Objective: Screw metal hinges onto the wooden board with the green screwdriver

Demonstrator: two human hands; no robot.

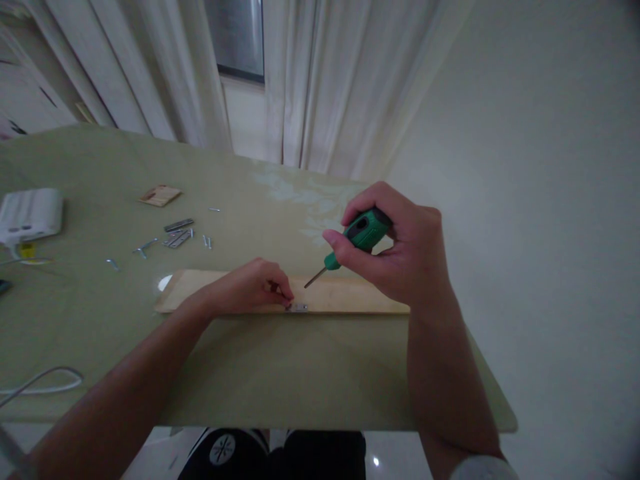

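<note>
A long pale wooden board (pixel 350 297) lies flat on the green table (pixel 250 373). A small metal hinge (pixel 299 307) sits at the board's near edge. My left hand (pixel 250 285) rests on the board with its fingertips pinched together right beside the hinge; what they pinch is too small to make out. My right hand (pixel 395 243) is wrapped round a green and black screwdriver (pixel 357 237). Its metal tip points down and to the left, hanging just above the board a little beyond the hinge.
Several loose screws and metal hinges (pixel 177 237) are scattered at the table's back left, near a small wooden piece (pixel 160 195). A white box (pixel 30 213) lies at the left edge and a white cable (pixel 45 381) at the near left. Curtains hang behind.
</note>
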